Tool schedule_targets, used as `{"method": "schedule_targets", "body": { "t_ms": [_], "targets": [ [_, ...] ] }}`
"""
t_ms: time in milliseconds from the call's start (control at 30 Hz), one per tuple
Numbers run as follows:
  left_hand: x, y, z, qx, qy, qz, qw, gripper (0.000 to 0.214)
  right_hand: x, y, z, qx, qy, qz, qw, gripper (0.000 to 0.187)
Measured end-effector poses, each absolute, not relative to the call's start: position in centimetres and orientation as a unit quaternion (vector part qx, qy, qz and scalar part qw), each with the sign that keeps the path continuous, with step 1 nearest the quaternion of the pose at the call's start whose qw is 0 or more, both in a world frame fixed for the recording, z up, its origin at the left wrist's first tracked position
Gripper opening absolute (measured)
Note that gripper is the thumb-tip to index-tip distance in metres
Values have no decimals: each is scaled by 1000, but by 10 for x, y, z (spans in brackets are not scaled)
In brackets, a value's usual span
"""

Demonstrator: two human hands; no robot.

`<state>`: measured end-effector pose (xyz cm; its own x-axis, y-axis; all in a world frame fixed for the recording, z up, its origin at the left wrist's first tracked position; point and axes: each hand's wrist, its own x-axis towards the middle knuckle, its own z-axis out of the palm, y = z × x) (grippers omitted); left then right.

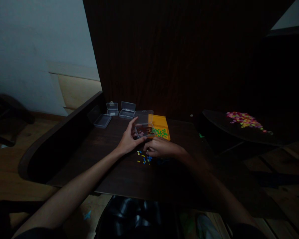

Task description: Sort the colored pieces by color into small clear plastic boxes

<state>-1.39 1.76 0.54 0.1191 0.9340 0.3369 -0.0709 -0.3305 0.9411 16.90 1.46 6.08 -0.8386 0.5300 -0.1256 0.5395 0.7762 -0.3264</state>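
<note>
My left hand [128,139] grips a small clear plastic box [144,130] by its left side; dark small pieces lie inside it. My right hand [159,148] rests on the dark table [109,166] just below the box, its fingers curled in a pinch over a scatter of tiny blue and yellow pieces [144,158]. What the pinch holds is too small to see. Behind the box an orange tray [160,124] carries small green pieces.
Three more clear boxes stand at the table's back left: an open one [102,120], a small one [112,108] and another [127,110]. A round dark surface at the right bears a heap of pink and yellow pieces [243,119]. Dark panel behind.
</note>
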Motion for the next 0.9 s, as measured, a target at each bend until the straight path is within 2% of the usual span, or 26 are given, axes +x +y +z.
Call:
{"method": "schedule_targets", "body": {
  "t_ms": [167,300,667,900],
  "targets": [
    [-14,17,4,605,353,554,450,93,181,20,96,291,925,-239,-57,19],
    [-14,17,4,613,348,548,450,94,189,33,108,312,914,-227,-121,22],
    [-13,14,3,641,334,534,439,93,178,53,91,350,916,-188,-46,19],
    [-13,13,4,642,337,530,440,92,177,52,90,347,919,-182,-51,19]
  ]
}}
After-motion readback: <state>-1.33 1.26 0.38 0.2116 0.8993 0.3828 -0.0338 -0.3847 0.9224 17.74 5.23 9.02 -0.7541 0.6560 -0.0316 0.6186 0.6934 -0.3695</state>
